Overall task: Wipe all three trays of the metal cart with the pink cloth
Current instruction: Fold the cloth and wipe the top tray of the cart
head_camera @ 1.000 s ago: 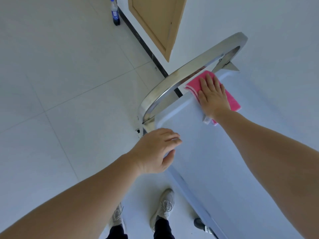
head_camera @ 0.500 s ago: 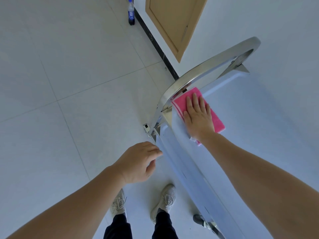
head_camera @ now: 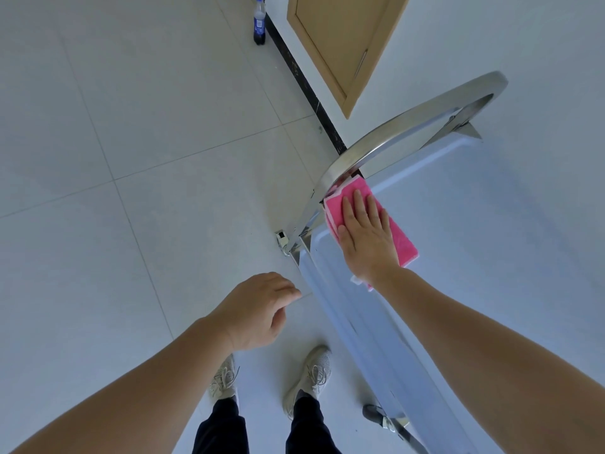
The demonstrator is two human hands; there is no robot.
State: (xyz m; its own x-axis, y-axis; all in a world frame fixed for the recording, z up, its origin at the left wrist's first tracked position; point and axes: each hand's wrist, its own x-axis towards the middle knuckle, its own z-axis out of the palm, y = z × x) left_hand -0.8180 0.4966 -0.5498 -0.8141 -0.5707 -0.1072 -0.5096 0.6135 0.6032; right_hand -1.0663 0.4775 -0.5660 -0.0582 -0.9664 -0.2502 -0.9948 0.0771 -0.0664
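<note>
The metal cart's top tray (head_camera: 474,257) fills the right half of the view, with a curved steel handle (head_camera: 409,126) arching over its far end. A folded pink cloth (head_camera: 401,239) lies flat in the tray's near-left corner, just under the handle's left post. My right hand (head_camera: 368,239) presses palm-down on the cloth, fingers spread and pointing away from me. My left hand (head_camera: 255,311) hovers loosely curled over the floor, just left of the tray's edge, holding nothing. The lower trays are hidden beneath the top one.
A blue-labelled bottle (head_camera: 259,22) stands on the tiled floor by the black baseboard. A wooden door (head_camera: 340,44) is set in the white wall behind the cart. A cart caster (head_camera: 376,416) shows near my shoes (head_camera: 307,378).
My right hand has slid the pink cloth along the tray's far end from the right toward the left corner. My left hand came off the tray's edge and now hangs over the floor.
</note>
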